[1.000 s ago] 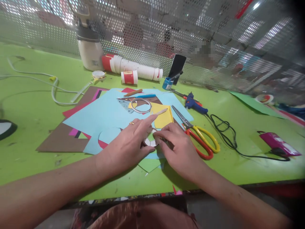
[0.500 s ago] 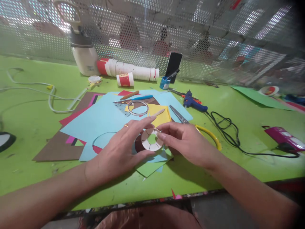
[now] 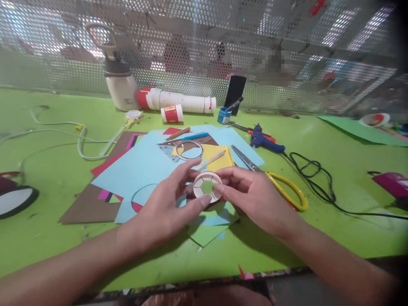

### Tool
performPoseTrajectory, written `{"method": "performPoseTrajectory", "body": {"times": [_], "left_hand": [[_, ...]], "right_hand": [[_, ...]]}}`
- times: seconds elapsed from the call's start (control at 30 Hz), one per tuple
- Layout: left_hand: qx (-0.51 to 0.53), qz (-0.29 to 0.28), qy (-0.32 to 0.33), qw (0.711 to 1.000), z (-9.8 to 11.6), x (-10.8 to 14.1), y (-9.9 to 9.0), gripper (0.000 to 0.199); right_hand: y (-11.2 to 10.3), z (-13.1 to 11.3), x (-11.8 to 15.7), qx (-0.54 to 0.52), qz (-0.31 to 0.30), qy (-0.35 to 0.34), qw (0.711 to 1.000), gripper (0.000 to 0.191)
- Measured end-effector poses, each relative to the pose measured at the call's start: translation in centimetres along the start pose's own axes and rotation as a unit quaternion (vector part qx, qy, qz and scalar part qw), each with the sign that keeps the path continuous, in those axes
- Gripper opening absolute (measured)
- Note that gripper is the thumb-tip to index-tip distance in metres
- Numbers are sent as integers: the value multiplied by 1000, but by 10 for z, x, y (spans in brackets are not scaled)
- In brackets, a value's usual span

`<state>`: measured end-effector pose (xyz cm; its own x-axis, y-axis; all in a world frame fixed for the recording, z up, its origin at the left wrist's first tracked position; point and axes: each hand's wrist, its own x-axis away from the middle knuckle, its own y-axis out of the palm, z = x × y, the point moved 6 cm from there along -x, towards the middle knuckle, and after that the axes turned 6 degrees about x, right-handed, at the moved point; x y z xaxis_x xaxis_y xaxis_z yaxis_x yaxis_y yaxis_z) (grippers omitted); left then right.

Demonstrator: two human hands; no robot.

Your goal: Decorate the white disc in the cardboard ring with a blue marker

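A small white paper ring [image 3: 198,185] with dark lines across its band is held up in front of me. My left hand [image 3: 167,208] grips its left and lower edge, the thumb on the near face and the fingers behind. My right hand [image 3: 259,197] pinches the right side between thumb and fingertips. Green shows through the ring's centre. Below and beyond it lie light blue paper [image 3: 127,170], yellow paper [image 3: 225,157] and a pale pencil [image 3: 216,158]. Scissors with yellow handles [image 3: 288,189] rest beside my right hand, partly covered by it.
A blue glue gun [image 3: 266,141] with a black cord lies to the right. Along the back are a white jug [image 3: 121,89], stacked paper cups [image 3: 178,101], a single cup [image 3: 172,113], a blue jar [image 3: 224,115] and a phone [image 3: 236,93]. A white cable [image 3: 81,142] runs at left.
My left hand has closed in, and its thumb now presses on the ring. The ring has tilted, showing more inner wall. The whole view has shifted slightly.
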<state>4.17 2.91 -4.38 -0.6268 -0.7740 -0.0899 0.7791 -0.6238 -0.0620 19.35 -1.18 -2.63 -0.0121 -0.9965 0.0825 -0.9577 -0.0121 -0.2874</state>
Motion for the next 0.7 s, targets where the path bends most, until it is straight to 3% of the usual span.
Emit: {"method": "performPoseTrajectory", "body": {"times": [0.23,0.7], "left_hand": [[16,37,-95,995,2,-6,-3,25],[47,12,-111,993,0,-4,1,28]], "right_hand": [[10,-1,4,-62,-33,-12,997,19],[9,7,5,-124,-43,18,991,19]]}}
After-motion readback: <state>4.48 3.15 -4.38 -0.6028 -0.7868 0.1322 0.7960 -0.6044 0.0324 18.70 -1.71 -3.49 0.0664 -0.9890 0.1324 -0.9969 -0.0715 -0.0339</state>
